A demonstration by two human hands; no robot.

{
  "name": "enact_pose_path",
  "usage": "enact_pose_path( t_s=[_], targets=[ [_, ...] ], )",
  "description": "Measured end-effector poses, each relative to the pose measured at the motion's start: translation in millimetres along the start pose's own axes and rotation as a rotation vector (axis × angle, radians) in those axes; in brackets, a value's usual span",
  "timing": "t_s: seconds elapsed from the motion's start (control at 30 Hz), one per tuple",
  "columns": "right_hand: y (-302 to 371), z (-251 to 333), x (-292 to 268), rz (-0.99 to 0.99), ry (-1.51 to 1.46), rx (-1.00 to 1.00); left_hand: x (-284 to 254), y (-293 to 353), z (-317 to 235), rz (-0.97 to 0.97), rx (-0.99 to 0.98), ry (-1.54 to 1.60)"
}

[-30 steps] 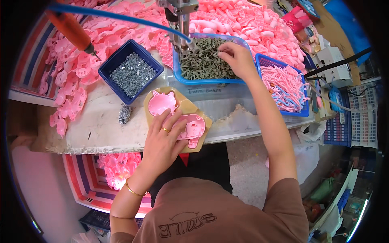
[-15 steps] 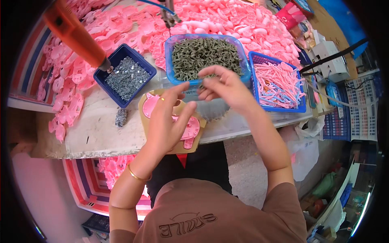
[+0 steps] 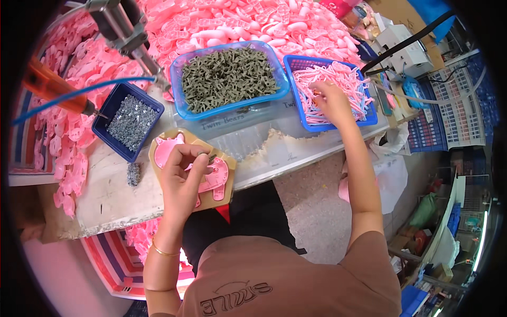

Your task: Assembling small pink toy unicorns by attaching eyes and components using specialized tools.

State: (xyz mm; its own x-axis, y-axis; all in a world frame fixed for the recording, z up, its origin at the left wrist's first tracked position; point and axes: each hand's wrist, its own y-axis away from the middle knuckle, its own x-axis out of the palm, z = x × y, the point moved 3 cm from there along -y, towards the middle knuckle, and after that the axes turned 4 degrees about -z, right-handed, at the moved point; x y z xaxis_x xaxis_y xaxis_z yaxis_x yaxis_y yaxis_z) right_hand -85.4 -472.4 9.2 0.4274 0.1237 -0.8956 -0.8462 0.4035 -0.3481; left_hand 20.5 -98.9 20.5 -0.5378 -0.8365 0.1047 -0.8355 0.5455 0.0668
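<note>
My left hand [image 3: 184, 178] pinches a small olive-green plastic piece [image 3: 212, 158] between thumb and fingers. It hovers over a pink, animal-shaped plastic part [image 3: 215, 177], which lies in a tan holder [image 3: 228, 165] at the table's near edge and is partly hidden by the hand. My right hand [image 3: 335, 104] reaches over a blue basket [image 3: 309, 126] of thin pink and light-blue plastic sticks [image 3: 346, 79]. Its fingers are bent and apart at the sticks, with nothing visible held. Between the hands stands a clear-blue tub [image 3: 182, 110] full of olive-green pieces [image 3: 229, 76].
A dark blue tray [image 3: 98, 127] of small metal screws [image 3: 130, 124] sits left, beside an orange electric screwdriver [image 3: 58, 87]. A metal tool head [image 3: 132, 39] with a blue hose [image 3: 79, 94] hangs above. Pink parts [image 3: 211, 21] pile behind. A screw-covered lump [image 3: 133, 174] lies near the holder.
My right hand has moved right, from before the tub to the basket. My left hand has lowered over the pink part and now pinches an olive-green piece. The view has shifted right.
</note>
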Motion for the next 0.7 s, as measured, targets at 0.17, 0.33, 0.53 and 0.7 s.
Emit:
enact_pose_path(
  t_s=[0.17,0.33,0.53,0.7],
  targets=[
    [-8,-7,5,0.05,0.053,-0.165,2,4,9,0.049,-0.002,-0.013],
    [-14,-22,-12,-0.095,-0.55,0.34,1,5,10,0.036,-0.071,0.07],
    [-4,34,-16,0.101,-1.049,0.49,-4,3,15,-0.044,-0.163,0.085],
    [23,147,-4,0.451,-1.319,0.35,-1,2,14,-0.062,-0.218,0.13]
  ],
)
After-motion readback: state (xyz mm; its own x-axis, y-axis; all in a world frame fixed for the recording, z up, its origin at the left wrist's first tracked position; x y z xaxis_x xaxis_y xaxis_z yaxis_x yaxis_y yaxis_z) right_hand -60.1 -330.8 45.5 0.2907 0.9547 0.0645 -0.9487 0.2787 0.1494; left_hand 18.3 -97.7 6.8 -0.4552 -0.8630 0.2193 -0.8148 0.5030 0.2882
